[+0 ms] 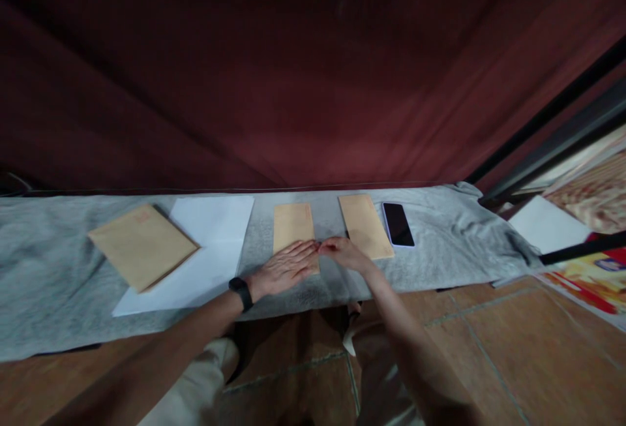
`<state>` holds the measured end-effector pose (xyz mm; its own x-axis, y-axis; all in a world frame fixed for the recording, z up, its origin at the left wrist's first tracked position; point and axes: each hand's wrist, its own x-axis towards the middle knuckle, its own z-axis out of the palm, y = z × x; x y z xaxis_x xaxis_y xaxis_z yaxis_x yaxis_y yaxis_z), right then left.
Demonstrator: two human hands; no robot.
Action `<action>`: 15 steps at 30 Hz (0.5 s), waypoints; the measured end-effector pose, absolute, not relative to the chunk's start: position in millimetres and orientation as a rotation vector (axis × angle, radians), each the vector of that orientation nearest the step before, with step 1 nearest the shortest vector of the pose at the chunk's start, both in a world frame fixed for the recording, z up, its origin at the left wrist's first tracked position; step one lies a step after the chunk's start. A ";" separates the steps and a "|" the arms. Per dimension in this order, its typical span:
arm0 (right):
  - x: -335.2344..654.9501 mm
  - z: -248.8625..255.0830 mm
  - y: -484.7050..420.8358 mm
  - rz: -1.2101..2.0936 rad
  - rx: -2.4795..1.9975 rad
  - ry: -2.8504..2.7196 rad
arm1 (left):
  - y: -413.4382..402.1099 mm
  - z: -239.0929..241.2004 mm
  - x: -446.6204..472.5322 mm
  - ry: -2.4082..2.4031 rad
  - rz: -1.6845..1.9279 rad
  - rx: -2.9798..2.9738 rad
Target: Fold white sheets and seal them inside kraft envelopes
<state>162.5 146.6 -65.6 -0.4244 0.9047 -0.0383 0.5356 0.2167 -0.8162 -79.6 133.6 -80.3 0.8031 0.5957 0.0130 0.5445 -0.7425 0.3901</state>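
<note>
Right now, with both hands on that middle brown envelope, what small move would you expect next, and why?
Probably a slide of the right hand along the middle envelope, pressing it flat. The left hand lies flat on its near end, pinning it to the grey cloth, while the right hand's fingertips touch its near right corner.

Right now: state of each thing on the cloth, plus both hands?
Middle envelope: flat, pinned under the left hand.
Left hand: open, palm down on it.
Right hand: fingertips at that envelope's right edge; grip unclear.
Right envelope: flat, untouched.
Large envelope: flat, overlapping the white paper.
Phone: screen dark, face up.
</note>
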 end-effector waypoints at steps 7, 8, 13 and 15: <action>146.0 -68.6 148.6 0.782 -1.416 -2.036 | 97.5 -72.7 -80.8 0.819 0.181 2.618; 142.8 -69.2 147.7 0.769 -1.398 -2.052 | 92.7 -70.7 -80.9 0.820 0.173 2.616; 126.4 -71.1 141.7 0.734 -1.253 -2.135 | 74.3 -70.0 -81.6 0.846 0.206 2.617; 120.2 -70.6 138.8 0.702 -1.201 -2.209 | 70.5 -71.8 -81.3 0.865 0.238 2.616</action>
<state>120.2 138.8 -70.6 -0.4683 0.8610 0.1983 0.5889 0.4714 -0.6565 -81.3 70.5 -71.8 0.7969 0.6027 0.0423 0.5396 -0.7414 0.3990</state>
